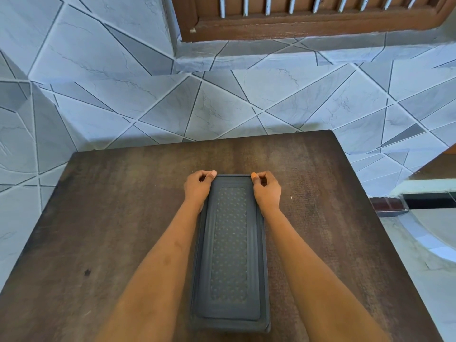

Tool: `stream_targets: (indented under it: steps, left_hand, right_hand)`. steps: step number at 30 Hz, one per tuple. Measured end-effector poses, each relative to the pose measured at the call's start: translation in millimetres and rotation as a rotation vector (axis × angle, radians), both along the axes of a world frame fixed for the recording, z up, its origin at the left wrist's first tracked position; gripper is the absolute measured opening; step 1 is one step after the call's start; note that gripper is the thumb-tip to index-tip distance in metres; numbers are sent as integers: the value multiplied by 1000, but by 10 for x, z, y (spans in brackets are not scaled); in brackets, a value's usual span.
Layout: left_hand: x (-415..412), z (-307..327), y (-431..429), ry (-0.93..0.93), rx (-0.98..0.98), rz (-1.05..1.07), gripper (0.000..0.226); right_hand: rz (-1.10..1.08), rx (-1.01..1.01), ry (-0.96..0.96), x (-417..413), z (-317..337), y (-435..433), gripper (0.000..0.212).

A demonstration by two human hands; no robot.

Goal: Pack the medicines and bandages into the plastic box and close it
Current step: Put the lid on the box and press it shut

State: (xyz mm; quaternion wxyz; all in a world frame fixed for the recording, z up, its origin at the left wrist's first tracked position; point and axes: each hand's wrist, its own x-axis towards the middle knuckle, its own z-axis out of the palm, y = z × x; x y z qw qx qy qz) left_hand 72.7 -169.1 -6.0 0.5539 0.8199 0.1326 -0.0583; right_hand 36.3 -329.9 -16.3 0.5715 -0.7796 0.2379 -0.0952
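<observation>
Plastic box [230, 248] sits on the dark wood surface [111, 218], roughly centre, long axis running away from the camera. Lid [229, 314] is on, dark grey with a dotted textured panel down the middle; contents not visible.

Left hand [197, 187] at the far-left corner of the box, right hand [267, 190] at the far-right corner. Both sets of fingers are curled in, thumbs on top of the lid's far edge, other fingers tucked beside the box walls. Looks like each hand is pinching or pressing the lid rim at its corner. Both forearms run along the long sides of the box, touching or just beside it.

Behind the surface: grey geometric-pattern tiled floor [246, 95], step up to a brown wooden door frame [296, 25].
</observation>
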Motion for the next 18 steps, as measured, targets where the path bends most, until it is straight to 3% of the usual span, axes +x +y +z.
stream_targets:
  steps: [7, 18]
  left_hand:
    - [-435, 45, 91, 53, -20, 18, 34]
    - [-1864, -2, 566, 125, -167, -84, 37]
  right_hand:
    - [95, 12, 122, -451, 0, -31, 41]
    - [76, 71, 135, -2009, 58, 280, 39]
